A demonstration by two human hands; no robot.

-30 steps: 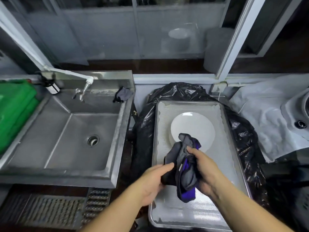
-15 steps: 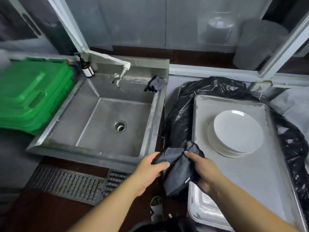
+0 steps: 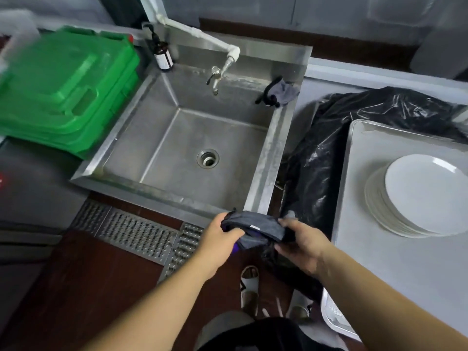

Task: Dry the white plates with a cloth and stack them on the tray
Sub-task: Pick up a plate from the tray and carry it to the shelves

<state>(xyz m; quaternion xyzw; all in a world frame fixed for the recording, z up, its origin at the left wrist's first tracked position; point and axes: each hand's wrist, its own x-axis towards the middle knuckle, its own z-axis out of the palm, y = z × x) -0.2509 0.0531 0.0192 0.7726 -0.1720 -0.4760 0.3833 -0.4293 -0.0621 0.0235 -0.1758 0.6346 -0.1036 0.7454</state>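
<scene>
Bare tray (image 3: 395,269) beside plate stack (image 3: 415,198)

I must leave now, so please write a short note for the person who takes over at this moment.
Left hand and right hand both grip the dark grey cloth, held in front of the steel sink.
A stack of white plates stands on the metal tray at the right.
Done: those plates are stacked.
Left: no undried plate is in view; look for more before you stop.

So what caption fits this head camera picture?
Both hands, left hand and right hand, grip a dark grey cloth beside stacked white plates.
</scene>
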